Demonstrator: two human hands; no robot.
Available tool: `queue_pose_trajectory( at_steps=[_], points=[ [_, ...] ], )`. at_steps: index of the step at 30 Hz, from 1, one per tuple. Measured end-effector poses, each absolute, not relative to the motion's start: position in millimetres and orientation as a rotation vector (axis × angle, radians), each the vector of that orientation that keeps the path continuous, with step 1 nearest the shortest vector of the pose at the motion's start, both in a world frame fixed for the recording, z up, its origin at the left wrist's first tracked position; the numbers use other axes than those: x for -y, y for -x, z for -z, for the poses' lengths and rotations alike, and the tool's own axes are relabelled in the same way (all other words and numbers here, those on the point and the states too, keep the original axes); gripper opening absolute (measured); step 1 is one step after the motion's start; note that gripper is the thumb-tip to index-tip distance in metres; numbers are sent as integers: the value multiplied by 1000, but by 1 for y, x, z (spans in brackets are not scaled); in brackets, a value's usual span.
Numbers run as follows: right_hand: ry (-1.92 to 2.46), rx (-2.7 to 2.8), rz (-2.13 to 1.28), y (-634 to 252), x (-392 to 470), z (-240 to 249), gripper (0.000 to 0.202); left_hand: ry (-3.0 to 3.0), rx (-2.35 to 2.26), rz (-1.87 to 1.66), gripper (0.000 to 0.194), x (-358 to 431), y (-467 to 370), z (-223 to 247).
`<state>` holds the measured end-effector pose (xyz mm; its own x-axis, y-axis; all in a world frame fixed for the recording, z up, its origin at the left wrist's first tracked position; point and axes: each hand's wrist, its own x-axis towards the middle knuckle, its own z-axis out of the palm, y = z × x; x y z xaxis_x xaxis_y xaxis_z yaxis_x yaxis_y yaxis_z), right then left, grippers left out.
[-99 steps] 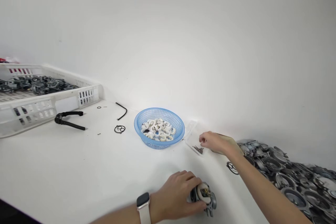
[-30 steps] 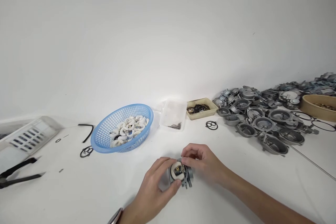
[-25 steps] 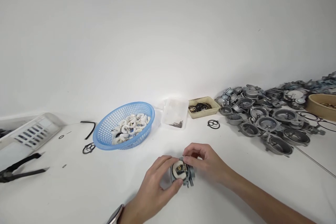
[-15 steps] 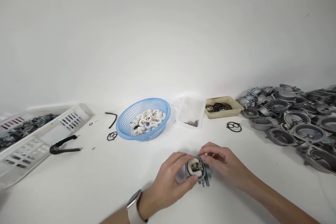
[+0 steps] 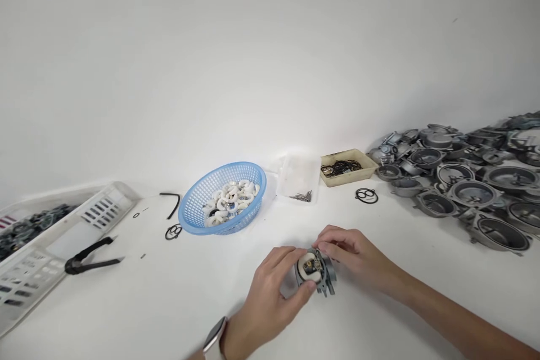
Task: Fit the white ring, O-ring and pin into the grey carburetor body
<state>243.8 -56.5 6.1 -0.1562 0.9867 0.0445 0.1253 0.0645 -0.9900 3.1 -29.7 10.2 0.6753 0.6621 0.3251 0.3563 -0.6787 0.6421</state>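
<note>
A grey metal carburetor lies tilted on the table with its open float side facing up. Inside it a white C-shaped float surrounds small brass and dark parts. My left hand grips the carburetor from the left, thumb on the near rim and fingers on the far rim. Fingertips of my right hand are pinched together at its far right edge. Whatever lies between those fingertips is too small or hidden to make out.
A blue basket holds white floats. Behind stand a clear tray of small metal pins and a cream tray of black rings. Grey float bowls are heaped right. Left are black tweezers and a white crate.
My right fingertips have closed in tighter at the carburetor's far edge. The left hand keeps its hold. The whole view has shifted, so most background things sit further left.
</note>
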Motion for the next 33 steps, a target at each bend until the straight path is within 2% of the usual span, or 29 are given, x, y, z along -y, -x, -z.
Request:
queue_pose_trajectory(
  at_steps=[15,24,29,33],
  points=[
    [1294,1481,-1111,-239,57,-9,23,-2403,-735,-769,34,24,-2,-6],
    [1198,1740,-854,-245,62,-12,26,-2465,-707,-867,33,22,-3,-5],
    [1214,1830,-865,-249,66,-19,22,-2474,-757,-866,35,23,0,1],
    [1233,1879,-885,-250,66,-24,31,-2504,-751,-828,34,23,1,0]
  ],
)
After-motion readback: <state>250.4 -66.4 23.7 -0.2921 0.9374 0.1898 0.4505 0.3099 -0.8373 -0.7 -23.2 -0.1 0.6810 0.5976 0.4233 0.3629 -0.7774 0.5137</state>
